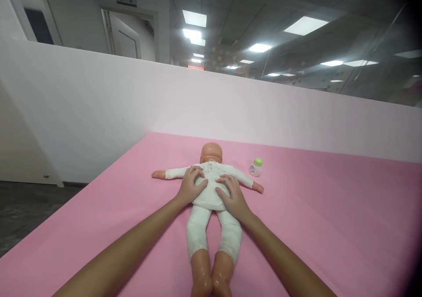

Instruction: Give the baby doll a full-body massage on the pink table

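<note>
Resting flat and spread on the torso of the baby doll [211, 187], which lies face-down mid-sheet with a small green-capped bottle [256, 167] near its outstretched arm, the left hand [191, 183] and right hand [232, 196] should press evenly (gripping nothing).

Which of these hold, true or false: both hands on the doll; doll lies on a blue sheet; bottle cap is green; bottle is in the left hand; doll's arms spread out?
1. Both hands rest on the doll: true, left hand and right hand lie flat on its torso.
2. Blue sheet: false, the sheet is pink.
3. Green cap: true, the bottle has a green cap.
4. Bottle in left hand: false, it stands on the sheet beside the doll's arm, untouched.
5. Arms spread: true.
</note>
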{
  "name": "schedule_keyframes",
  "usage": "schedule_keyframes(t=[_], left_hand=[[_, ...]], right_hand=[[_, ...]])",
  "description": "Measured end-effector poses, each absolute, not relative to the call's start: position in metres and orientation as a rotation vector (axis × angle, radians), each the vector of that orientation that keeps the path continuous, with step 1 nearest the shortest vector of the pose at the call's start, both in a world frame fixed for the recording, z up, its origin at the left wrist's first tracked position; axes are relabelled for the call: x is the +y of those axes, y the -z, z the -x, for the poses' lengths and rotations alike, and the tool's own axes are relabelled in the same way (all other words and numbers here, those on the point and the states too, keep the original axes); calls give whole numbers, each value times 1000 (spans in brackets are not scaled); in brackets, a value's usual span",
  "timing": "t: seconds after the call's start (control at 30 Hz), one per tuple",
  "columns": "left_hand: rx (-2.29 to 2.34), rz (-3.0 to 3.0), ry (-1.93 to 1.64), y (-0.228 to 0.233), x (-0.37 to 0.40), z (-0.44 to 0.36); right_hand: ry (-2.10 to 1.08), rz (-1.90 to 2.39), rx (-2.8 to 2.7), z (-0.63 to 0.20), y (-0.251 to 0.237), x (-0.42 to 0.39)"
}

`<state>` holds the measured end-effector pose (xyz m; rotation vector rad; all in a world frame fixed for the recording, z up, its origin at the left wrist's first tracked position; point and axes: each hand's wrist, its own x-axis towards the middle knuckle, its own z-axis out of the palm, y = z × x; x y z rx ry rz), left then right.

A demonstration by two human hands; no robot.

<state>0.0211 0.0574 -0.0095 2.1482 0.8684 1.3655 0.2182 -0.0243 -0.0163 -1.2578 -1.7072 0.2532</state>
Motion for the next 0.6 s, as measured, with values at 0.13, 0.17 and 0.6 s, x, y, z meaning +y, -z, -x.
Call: schedule_keyframes(t=[0.13, 0.17, 0.6], left_hand=[[866, -2151, -1375, 11, 57, -21], [866, -2152, -1377, 11, 57, -21], [856, -2148, -1376, 8, 55, -22]], right_hand=[[-259, 1256, -1711, -219, 17, -23], [-259, 1256, -1711, -219, 17, -23], [-265, 1257, -1712, -219, 15, -26]])
